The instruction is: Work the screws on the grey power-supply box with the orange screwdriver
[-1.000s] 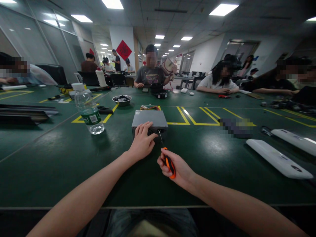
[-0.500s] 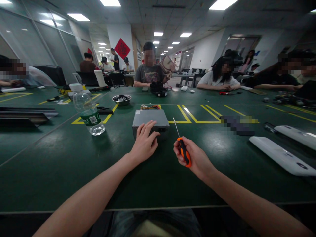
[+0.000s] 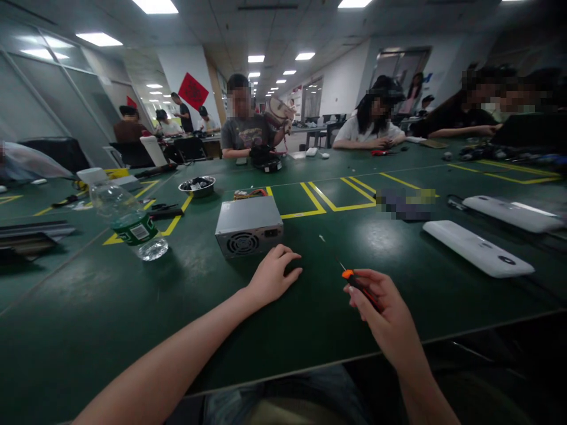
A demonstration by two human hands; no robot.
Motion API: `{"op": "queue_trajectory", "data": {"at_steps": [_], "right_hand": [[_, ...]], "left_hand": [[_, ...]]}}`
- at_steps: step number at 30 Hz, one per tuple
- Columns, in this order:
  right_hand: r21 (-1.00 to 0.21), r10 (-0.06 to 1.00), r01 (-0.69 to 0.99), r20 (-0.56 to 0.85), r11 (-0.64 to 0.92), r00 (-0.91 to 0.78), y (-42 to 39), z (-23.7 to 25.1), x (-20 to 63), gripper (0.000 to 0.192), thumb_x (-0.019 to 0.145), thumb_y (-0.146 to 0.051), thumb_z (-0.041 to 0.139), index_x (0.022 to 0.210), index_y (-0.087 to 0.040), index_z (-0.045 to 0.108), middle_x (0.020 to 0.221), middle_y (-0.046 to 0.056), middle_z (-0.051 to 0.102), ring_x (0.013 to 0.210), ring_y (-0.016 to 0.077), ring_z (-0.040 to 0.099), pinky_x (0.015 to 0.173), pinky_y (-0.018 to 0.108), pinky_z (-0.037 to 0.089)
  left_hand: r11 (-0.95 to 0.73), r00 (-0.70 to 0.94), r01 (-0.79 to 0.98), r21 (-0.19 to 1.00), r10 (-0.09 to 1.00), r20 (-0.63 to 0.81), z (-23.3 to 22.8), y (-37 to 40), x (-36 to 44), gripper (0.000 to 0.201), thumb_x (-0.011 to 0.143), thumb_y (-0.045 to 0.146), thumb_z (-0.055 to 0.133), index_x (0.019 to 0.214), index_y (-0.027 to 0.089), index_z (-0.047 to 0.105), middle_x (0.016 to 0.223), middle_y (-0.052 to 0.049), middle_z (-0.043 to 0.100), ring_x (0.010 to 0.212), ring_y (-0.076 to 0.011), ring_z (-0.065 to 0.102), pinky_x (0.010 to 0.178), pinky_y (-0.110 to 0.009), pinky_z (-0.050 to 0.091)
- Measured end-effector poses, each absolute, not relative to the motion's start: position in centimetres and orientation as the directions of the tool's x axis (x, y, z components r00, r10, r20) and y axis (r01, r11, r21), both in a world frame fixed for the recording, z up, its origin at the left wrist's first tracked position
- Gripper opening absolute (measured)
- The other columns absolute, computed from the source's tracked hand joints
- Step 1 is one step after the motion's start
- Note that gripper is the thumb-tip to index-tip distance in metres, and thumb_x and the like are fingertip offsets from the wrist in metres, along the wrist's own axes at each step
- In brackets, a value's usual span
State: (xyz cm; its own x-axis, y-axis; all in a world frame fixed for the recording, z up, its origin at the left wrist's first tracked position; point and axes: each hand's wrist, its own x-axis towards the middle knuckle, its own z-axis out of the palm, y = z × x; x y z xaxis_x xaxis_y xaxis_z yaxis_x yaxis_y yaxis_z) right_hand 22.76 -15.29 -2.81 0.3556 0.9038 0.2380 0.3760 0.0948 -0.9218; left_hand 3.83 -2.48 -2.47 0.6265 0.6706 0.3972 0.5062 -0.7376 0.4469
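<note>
A grey metal power supply box [image 3: 249, 224] with a round fan grille sits on the green table [image 3: 88, 295], coloured wires showing behind it. My left hand [image 3: 273, 277] rests on the table just in front of the box, fingers loosely curled, holding nothing. My right hand [image 3: 381, 307] grips an orange-and-black screwdriver [image 3: 354, 282] to the right of the box; its thin shaft points up and away toward the table's middle.
A tilted water bottle [image 3: 128, 221] stands left of the box. A metal bowl [image 3: 197, 186] lies behind it. Two long white casings [image 3: 476, 256] lie at the right. Black rails [image 3: 31, 233] rest at far left. Several people sit along the far side.
My left hand has come off the box and lies on the table in front of it. My right hand drew the screwdriver back and right. The view has shifted right.
</note>
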Motion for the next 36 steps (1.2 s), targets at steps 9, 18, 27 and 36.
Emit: {"op": "queue_trajectory", "data": {"at_steps": [9, 18, 27, 36], "right_hand": [[-0.591, 0.895, 0.804, 0.389, 0.06, 0.219, -15.5, -2.8, 24.9, 0.016, 0.08, -0.032, 0.049, 0.089, -0.022, 0.058, 0.088, 0.004, 0.065, 0.08, 0.0198, 0.063, 0.073, 0.035, 0.05], [-0.522, 0.9, 0.841, 0.421, 0.142, 0.109, -15.8, -2.8, 25.2, 0.013, 0.082, -0.026, 0.048, 0.09, -0.022, 0.058, 0.088, 0.002, 0.064, 0.082, 0.0177, 0.061, 0.074, 0.031, 0.049], [-0.528, 0.903, 0.838, 0.414, 0.136, 0.114, -15.6, -2.8, 25.0, 0.013, 0.082, -0.025, 0.049, 0.091, -0.022, 0.057, 0.089, 0.003, 0.064, 0.083, 0.0178, 0.061, 0.075, 0.031, 0.048], [-0.516, 0.908, 0.842, 0.411, 0.16, 0.079, -15.5, -2.5, 24.8, 0.013, 0.082, -0.024, 0.048, 0.09, -0.022, 0.058, 0.088, 0.003, 0.064, 0.082, 0.0178, 0.061, 0.073, 0.031, 0.049]], "left_hand": [[-0.695, 0.628, 0.482, 0.534, 0.699, 0.343, -2.6, -2.1, 4.4, 0.024, 0.081, 0.022, 0.054, 0.103, 0.022, 0.062, 0.098, -0.005, 0.052, 0.093, -0.0179, 0.051, 0.083, -0.035, 0.044], [-0.718, 0.662, 0.499, 0.485, 0.677, 0.321, -2.7, -2.0, 4.4, 0.024, 0.083, 0.021, 0.05, 0.104, 0.024, 0.062, 0.098, -0.004, 0.052, 0.094, -0.0175, 0.051, 0.084, -0.035, 0.044], [-0.735, 0.671, 0.508, 0.45, 0.665, 0.328, -2.6, -2.0, 4.6, 0.025, 0.083, 0.021, 0.05, 0.104, 0.022, 0.063, 0.098, -0.005, 0.052, 0.093, -0.0175, 0.05, 0.084, -0.035, 0.044], [-0.737, 0.677, 0.51, 0.443, 0.662, 0.322, -2.7, -2.0, 4.5, 0.025, 0.084, 0.022, 0.049, 0.104, 0.024, 0.063, 0.098, -0.004, 0.052, 0.092, -0.0173, 0.05, 0.082, -0.034, 0.044]]}}
